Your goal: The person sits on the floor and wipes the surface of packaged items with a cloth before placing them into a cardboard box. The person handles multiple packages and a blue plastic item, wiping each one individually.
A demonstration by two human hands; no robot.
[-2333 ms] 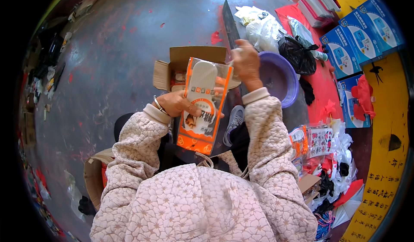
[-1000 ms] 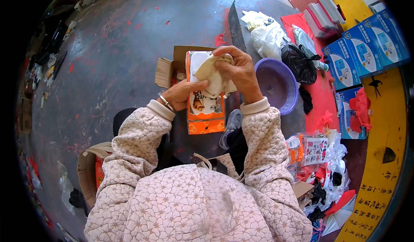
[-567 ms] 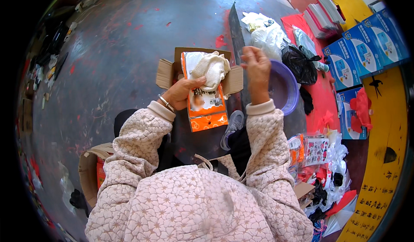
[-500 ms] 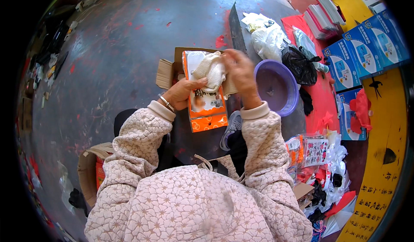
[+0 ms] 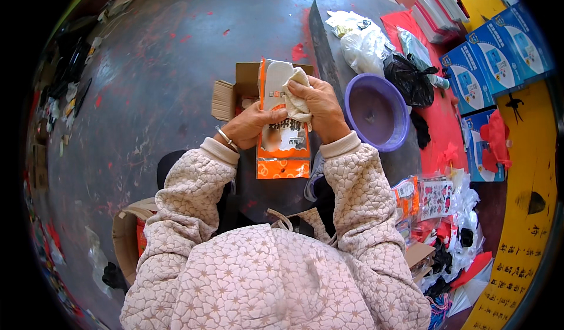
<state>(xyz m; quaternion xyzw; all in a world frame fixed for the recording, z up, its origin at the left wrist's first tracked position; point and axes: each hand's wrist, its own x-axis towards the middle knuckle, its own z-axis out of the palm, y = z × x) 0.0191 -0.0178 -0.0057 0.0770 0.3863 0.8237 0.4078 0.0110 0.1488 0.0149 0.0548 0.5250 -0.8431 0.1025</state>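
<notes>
My left hand (image 5: 251, 125) grips a flat orange-and-white plastic packet (image 5: 285, 164) by its left side, thumb on the front. Through the packet's clear upper part shows a rounded pale piece shaped like an insole. A crumpled cream cloth (image 5: 297, 99) is bunched in my right hand (image 5: 324, 109), pinched between thumb and fingers. The cloth rests against the packet's front, on its right side. Behind the packet stands an open cardboard box (image 5: 223, 99), its contents mostly hidden by the packet and my left hand.
Right of my hands sits a purple basin (image 5: 405, 131) of murky water. Beyond it lie white plastic bags (image 5: 361, 49) and a black bag (image 5: 411, 82). Blue boxes (image 5: 467, 86) stand at the far right, above a pile of packets (image 5: 435, 200). Another carton (image 5: 124, 236) is at lower left.
My right hand, blurred earlier at the cloth's right edge, has closed round the cloth. The cloth has shifted right and shows smaller, uncovering more of the packet's upper front.
</notes>
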